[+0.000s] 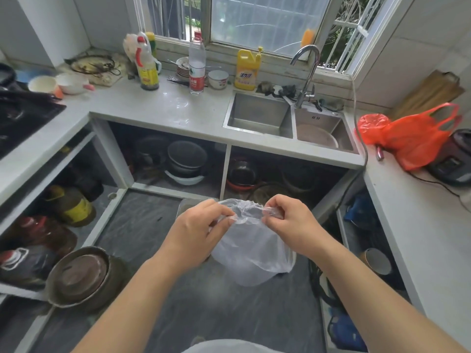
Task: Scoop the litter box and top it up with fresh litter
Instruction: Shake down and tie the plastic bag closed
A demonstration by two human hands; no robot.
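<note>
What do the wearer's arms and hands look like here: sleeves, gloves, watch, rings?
Both forearms are bare right to the frame's bottom edge, so no sleeves show. The left hand and right hand wear no gloves. No watch, bracelet or ring is visible on either wrist or on the fingers that show.

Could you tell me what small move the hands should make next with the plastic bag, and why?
Probably pull the two hands apart to spread the bag's mouth. The left hand and right hand each pinch the bunched rim of the clear bag, which hangs between them with its opening only partly spread, too narrow to take scooped litter. No scoop or litter box is plainly visible.
</note>
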